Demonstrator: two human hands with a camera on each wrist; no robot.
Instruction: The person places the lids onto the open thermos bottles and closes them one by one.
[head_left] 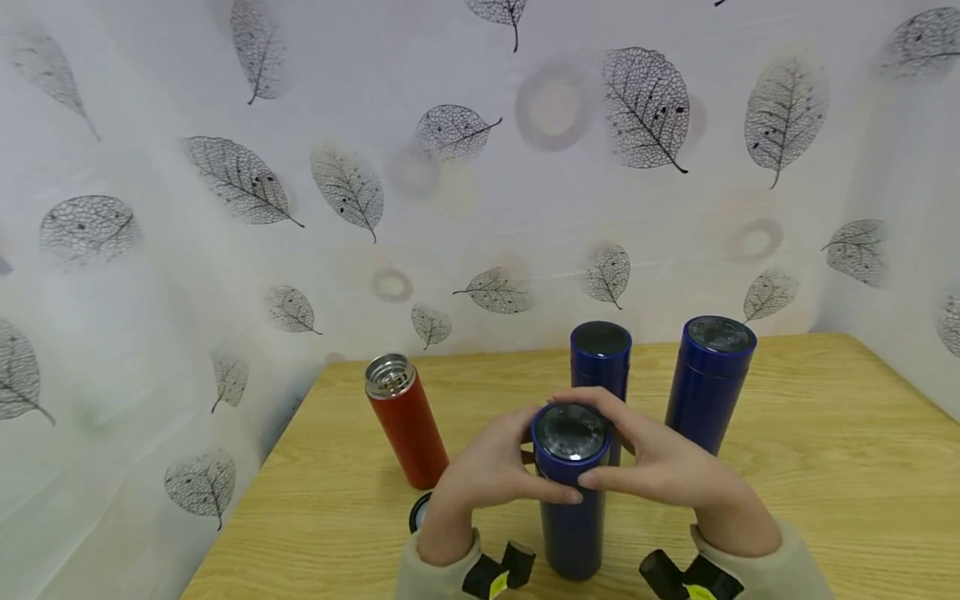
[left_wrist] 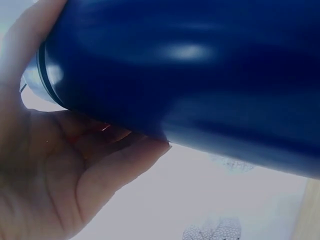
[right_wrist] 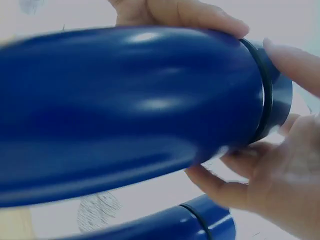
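Observation:
A dark blue vacuum flask [head_left: 573,537] with a shiny black top on its lid [head_left: 572,433] stands nearly upright in front of me. My left hand [head_left: 491,467] grips the flask at its upper body, thumb across the front just below the lid. From the other side my right hand [head_left: 660,458] curls round the top, its thumb against the lid's edge. In the right wrist view a dark seam [right_wrist: 267,90] separates lid and body. The left wrist view shows the left palm [left_wrist: 45,170] beside the blue body, some fingers hidden behind it.
Two more blue flasks, one just behind [head_left: 600,362] and one to the right [head_left: 708,387], stand lidded on the wooden table [head_left: 840,467]. A red flask [head_left: 411,433] without a lid stands left. Partly behind my left wrist lies a small round lid [head_left: 418,512].

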